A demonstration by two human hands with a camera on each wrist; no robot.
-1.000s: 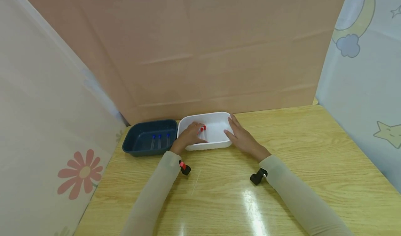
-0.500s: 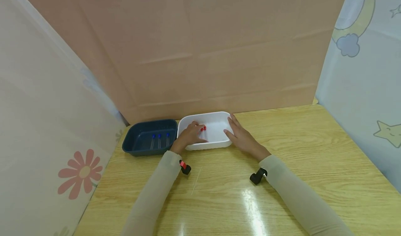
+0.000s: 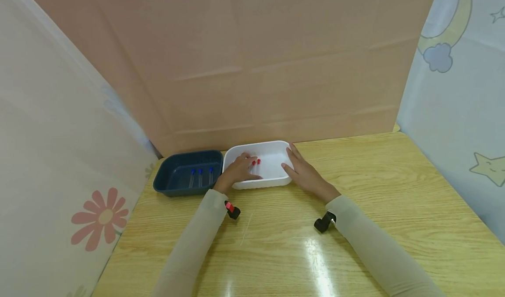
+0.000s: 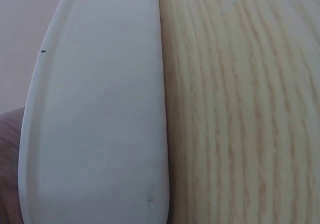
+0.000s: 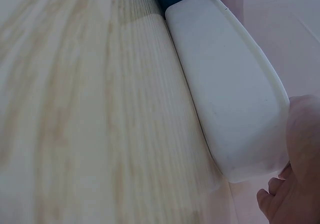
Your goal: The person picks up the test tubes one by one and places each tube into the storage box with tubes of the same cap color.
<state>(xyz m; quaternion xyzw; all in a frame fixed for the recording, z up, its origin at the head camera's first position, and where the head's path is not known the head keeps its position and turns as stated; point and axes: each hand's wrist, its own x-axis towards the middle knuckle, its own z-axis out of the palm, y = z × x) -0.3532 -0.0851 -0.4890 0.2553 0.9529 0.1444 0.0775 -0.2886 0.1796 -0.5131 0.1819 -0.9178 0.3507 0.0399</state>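
In the head view, a white plastic basin (image 3: 272, 182) stands mid-table. Inside it lie clear tubes with red caps (image 3: 258, 161); two caps show. My left hand (image 3: 238, 169) reaches over the near-left rim into the basin. Its fingers are by the red caps, its thumb apart near the front wall; part of the tubes is hidden beneath it. My right hand (image 3: 307, 176) grips the basin's right end, thumb inside and other fingers outside. The right wrist view shows curled fingers (image 5: 272, 189) against the outer end of the basin.
Against the white basin's left side stands a dark blue basin (image 3: 169, 191). Three clear tubes with blue caps (image 3: 200, 178) lie in it, side by side. A brown backdrop (image 3: 252, 69) rises behind both basins at the back of the wooden table (image 3: 375, 178).
A red spot seen by my left fingers a second ago is now out of sight. Both hands stay almost in the same place; the left fingers shift slightly around the red-capped tubes.
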